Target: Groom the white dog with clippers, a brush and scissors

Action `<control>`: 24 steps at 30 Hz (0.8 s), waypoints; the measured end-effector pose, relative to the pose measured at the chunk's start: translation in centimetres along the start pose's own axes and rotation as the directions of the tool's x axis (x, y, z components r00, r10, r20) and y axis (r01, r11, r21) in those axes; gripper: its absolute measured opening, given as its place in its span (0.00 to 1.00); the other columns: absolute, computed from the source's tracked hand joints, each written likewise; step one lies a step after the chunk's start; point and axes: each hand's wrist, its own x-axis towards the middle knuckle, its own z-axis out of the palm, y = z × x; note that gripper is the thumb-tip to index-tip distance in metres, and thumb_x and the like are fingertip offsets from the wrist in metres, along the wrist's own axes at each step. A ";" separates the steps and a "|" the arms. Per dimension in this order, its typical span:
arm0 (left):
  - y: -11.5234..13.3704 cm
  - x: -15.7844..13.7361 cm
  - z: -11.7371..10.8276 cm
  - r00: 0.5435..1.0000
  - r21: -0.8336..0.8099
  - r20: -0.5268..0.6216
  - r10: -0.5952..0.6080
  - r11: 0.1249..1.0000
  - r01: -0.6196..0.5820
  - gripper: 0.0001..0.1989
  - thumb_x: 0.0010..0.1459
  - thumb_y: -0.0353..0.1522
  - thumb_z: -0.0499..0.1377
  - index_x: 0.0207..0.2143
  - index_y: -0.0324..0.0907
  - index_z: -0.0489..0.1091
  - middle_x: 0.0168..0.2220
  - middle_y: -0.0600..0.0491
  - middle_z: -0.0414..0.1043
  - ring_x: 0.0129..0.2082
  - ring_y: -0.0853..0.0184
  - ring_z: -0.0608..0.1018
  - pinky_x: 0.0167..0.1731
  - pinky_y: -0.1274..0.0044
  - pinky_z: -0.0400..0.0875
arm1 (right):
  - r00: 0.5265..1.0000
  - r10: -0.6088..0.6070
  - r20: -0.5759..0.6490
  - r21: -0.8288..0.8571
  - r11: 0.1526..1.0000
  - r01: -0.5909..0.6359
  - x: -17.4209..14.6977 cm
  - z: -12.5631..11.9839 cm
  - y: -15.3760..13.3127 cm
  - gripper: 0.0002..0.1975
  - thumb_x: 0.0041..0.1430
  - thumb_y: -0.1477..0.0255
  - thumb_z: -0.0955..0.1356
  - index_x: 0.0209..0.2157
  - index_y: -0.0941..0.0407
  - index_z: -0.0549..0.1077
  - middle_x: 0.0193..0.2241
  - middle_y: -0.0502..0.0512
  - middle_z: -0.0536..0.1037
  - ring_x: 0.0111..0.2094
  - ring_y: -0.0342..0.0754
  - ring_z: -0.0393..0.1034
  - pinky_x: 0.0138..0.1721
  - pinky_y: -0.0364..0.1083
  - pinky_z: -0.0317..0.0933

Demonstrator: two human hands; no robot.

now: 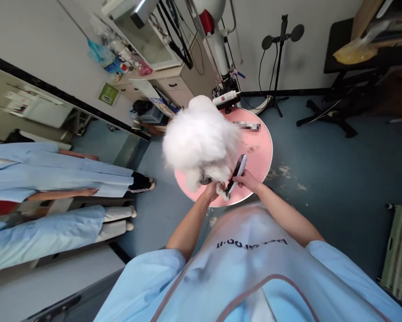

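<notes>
A fluffy white dog [201, 138] stands on a round pink grooming table [259, 147], its rear toward me. My left hand [211, 190] grips one of the dog's hind paws at the table's near edge. Just to the right, my right hand [245, 180] holds a black and white electric clipper [237, 170], with its head pointing down at the paw between my hands. A blurred tool lies on the pink top at the far side.
Two people in light blue gowns stand at the left, beside a mirror wall. A dryer stand [217, 44] and a cabinet [174, 85] are behind the table. A black microphone-like stand [280, 53] is at the back, dark furniture at the right.
</notes>
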 end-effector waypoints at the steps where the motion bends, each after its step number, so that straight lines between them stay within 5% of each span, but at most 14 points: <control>1: 0.1 -0.2 -0.1 1.000 -0.003 0.019 0.010 1.000 -0.010 0.10 0.50 0.33 0.61 0.24 0.42 0.61 0.16 0.60 0.54 0.16 0.71 0.62 0.20 0.78 0.62 | 0.999 -0.025 -0.039 -0.005 1.000 0.025 -0.2 0.3 0.0 0.13 0.39 0.65 0.75 0.23 0.58 0.73 0.14 0.48 0.70 0.14 0.39 0.59 0.14 0.41 0.52; 5: 0.3 -0.9 -0.4 0.996 -0.007 0.088 0.027 1.000 -0.026 0.10 0.50 0.33 0.62 0.26 0.42 0.61 0.16 0.61 0.55 0.15 0.73 0.61 0.19 0.79 0.59 | 0.989 -0.097 -0.112 -0.014 0.995 0.096 -0.9 1.4 0.2 0.12 0.41 0.64 0.74 0.23 0.57 0.72 0.14 0.48 0.70 0.15 0.40 0.60 0.15 0.41 0.53; 12: 0.7 -1.4 0.0 0.993 0.010 0.111 0.030 0.999 -0.031 0.09 0.50 0.32 0.61 0.28 0.41 0.62 0.14 0.61 0.54 0.13 0.73 0.58 0.17 0.80 0.55 | 0.990 0.011 -0.143 0.128 0.992 0.008 -0.6 2.1 0.8 0.15 0.38 0.62 0.72 0.23 0.53 0.65 0.15 0.46 0.70 0.13 0.38 0.56 0.12 0.39 0.48; 17: 0.4 -1.1 0.2 0.994 0.013 0.105 0.026 1.000 -0.028 0.11 0.48 0.33 0.62 0.27 0.42 0.60 0.14 0.60 0.56 0.14 0.72 0.61 0.18 0.79 0.58 | 0.993 0.037 -0.108 0.088 0.996 -0.028 -0.4 2.0 0.7 0.17 0.37 0.62 0.73 0.23 0.52 0.62 0.12 0.44 0.66 0.11 0.37 0.52 0.12 0.40 0.46; 24: 0.1 -0.3 0.5 0.997 0.041 -0.018 0.074 0.997 -0.073 0.12 0.44 0.32 0.62 0.31 0.42 0.62 0.19 0.56 0.66 0.15 0.72 0.62 0.16 0.80 0.47 | 0.982 -0.076 -0.173 -0.185 0.982 0.043 -1.6 1.0 -0.7 0.14 0.43 0.63 0.73 0.20 0.52 0.64 0.11 0.44 0.63 0.14 0.40 0.56 0.15 0.43 0.51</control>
